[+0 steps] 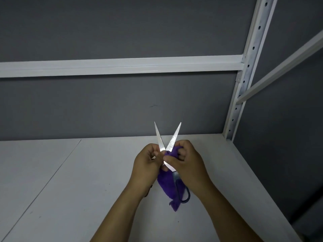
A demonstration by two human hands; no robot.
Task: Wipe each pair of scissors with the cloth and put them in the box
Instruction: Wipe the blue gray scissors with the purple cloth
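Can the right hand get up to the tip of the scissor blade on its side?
Probably yes. The right hand grips the fuzzy purple cloth low on the open steel scissors, and the blade above it stands bare up to its tip; the left hand sits opposite.

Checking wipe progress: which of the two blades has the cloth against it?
The right blade, faintly patterned: the purple cloth bunches at its base by the right hand. The left blade stands bare.
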